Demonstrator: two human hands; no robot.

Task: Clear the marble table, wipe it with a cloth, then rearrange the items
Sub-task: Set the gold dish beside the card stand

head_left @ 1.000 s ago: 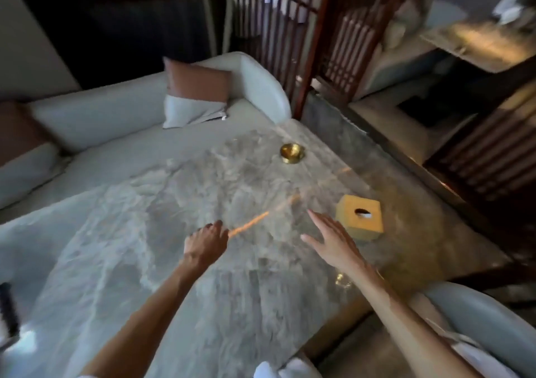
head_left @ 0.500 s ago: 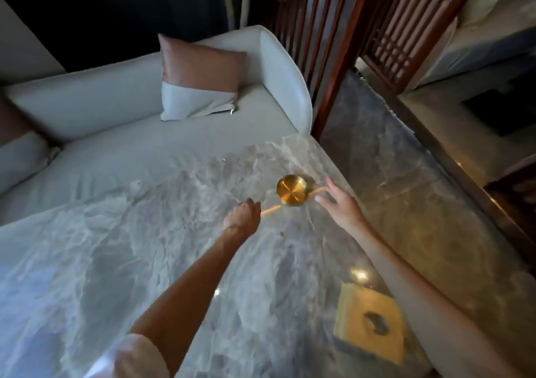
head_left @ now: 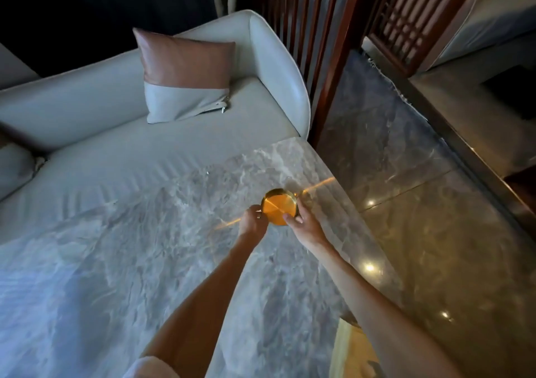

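A small round brass dish (head_left: 279, 207) sits near the far right corner of the grey marble table (head_left: 145, 261). My left hand (head_left: 253, 223) grips its left rim with curled fingers. My right hand (head_left: 301, 222) holds its right rim, thumb on the near edge. A thin streak of orange light crosses the table under the dish. A yellow tissue box (head_left: 352, 351) shows partly at the table's near right edge, behind my right forearm.
A pale sofa (head_left: 116, 145) runs along the table's far side, with a pink and grey cushion (head_left: 185, 78) on it. A dark wooden lattice screen (head_left: 333, 43) stands at the right of the sofa. Glossy marble floor (head_left: 435, 218) lies to the right of the table.
Both hands have closed in on the brass dish from its two sides and now hold it. The camera has moved forward, so the tissue box has dropped to the bottom edge.
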